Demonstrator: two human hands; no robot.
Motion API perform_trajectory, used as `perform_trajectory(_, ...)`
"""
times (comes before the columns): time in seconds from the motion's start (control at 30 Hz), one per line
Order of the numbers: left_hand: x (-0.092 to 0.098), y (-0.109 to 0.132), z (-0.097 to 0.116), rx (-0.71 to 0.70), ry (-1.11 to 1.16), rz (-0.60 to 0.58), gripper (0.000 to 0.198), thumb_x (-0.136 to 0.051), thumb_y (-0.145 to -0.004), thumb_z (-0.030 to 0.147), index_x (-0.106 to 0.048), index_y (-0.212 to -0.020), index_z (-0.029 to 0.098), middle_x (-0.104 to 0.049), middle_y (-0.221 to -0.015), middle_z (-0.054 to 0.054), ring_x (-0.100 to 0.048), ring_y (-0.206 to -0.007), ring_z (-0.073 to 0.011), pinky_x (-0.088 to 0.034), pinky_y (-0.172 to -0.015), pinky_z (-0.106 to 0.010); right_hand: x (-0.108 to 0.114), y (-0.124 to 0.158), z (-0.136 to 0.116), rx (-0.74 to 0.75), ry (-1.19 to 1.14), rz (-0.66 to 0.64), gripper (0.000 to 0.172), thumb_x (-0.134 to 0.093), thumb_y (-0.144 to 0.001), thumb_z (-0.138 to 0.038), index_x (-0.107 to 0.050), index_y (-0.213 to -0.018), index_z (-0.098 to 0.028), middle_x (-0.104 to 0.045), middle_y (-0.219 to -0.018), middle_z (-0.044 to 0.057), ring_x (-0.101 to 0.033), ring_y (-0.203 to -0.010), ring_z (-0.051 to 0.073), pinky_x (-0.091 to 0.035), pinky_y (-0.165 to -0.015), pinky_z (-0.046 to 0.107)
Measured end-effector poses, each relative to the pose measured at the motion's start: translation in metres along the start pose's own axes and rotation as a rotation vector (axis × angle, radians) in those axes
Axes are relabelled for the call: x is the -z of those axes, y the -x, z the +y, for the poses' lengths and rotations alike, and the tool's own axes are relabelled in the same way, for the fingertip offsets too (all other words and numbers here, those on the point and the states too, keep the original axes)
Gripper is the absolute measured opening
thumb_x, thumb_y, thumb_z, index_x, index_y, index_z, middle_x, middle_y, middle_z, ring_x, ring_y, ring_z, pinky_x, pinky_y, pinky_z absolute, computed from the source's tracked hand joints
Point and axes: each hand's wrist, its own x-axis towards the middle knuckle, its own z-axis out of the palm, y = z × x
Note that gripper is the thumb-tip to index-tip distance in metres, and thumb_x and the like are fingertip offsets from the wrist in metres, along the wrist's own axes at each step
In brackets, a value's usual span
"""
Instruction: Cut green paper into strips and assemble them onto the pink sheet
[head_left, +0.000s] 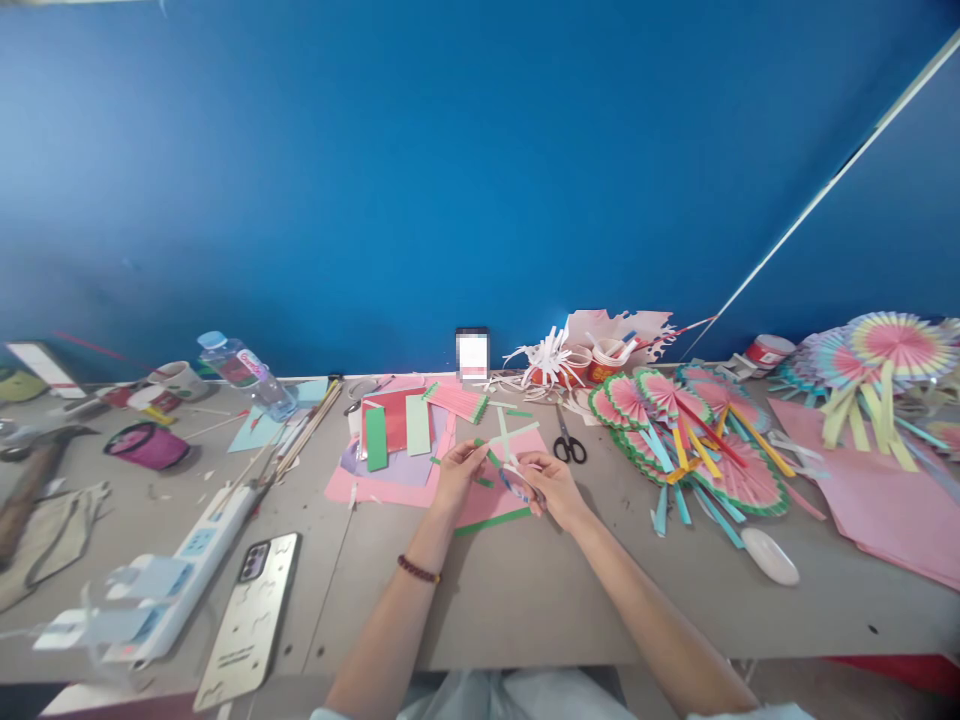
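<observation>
My left hand (pixel 457 473) pinches a pale green paper strip (pixel 512 436) that sticks up and away from me over the pink paper sheet (pixel 501 498). Close beside it, my right hand (pixel 550 484) is closed round a small pair of scissors (pixel 517 484) with blue handles, whose blades meet the strip's lower end. The two hands almost touch above the grey table (pixel 525 590). A beaded bracelet (pixel 418 570) sits on my left wrist. Green strips lie under and beside the hands.
Black scissors (pixel 568 442) lie just beyond my right hand. Finished watermelon paper fans (pixel 690 440) pile up on the right, with more pink paper (pixel 885 500). On the left lie a phone (pixel 251 620), a power strip (pixel 187 570), a water bottle (pixel 247 373) and a hammer (pixel 37 470).
</observation>
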Motion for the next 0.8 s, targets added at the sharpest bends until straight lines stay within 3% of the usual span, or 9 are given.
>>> perform_trajectory(0.1,-0.001,0.002,-0.003,-0.024,-0.046,-0.035,0.038,-0.088,-0.055,0.042,-0.073,-0.075,0.014,-0.058,-0.056,0.003,-0.044,-0.047,-0.005,-0.036,-0.045,-0.018,0.0,0.002,-0.003,-0.036,-0.023,-0.029,0.041,-0.08,-0.064,-0.05,-0.061,-0.084,-0.019,-0.049,-0.037,-0.011,-0.033,-0.024,0.005,-0.028,-0.026,0.016)
perform_trajectory(0.33,-0.005,0.009,0.005,-0.053,-0.076,-0.004,0.043,-0.086,-0.059,0.041,-0.071,-0.089,0.014,-0.069,-0.069,-0.002,-0.055,-0.053,-0.0096,-0.049,-0.048,-0.022,0.01,0.004,-0.012,-0.036,-0.022,-0.087,0.042,-0.079,-0.066,-0.051,-0.058,-0.086,-0.02,-0.052,-0.039,-0.011,-0.039,-0.025,0.006,-0.032,-0.028,0.016)
perform_trajectory(0.57,-0.003,0.009,0.005,-0.036,-0.017,0.002,0.04,-0.086,-0.058,0.041,-0.062,-0.077,0.016,-0.059,-0.059,0.005,-0.051,-0.044,-0.0084,-0.052,-0.044,-0.025,0.008,0.008,-0.024,-0.025,-0.051,-0.099,0.044,-0.084,-0.059,-0.052,-0.057,-0.075,-0.02,-0.063,-0.05,-0.004,-0.051,-0.036,0.009,-0.041,-0.034,0.019)
perform_trajectory(0.8,-0.003,0.008,-0.003,0.032,-0.017,-0.001,0.04,-0.083,-0.062,0.045,-0.069,-0.081,0.013,-0.061,-0.064,0.002,-0.057,-0.046,-0.0116,-0.052,-0.043,-0.027,0.003,0.009,-0.03,-0.039,-0.063,-0.077,0.042,-0.081,-0.062,-0.052,-0.055,-0.073,-0.021,-0.06,-0.048,-0.005,-0.052,-0.038,0.009,-0.044,-0.039,0.02)
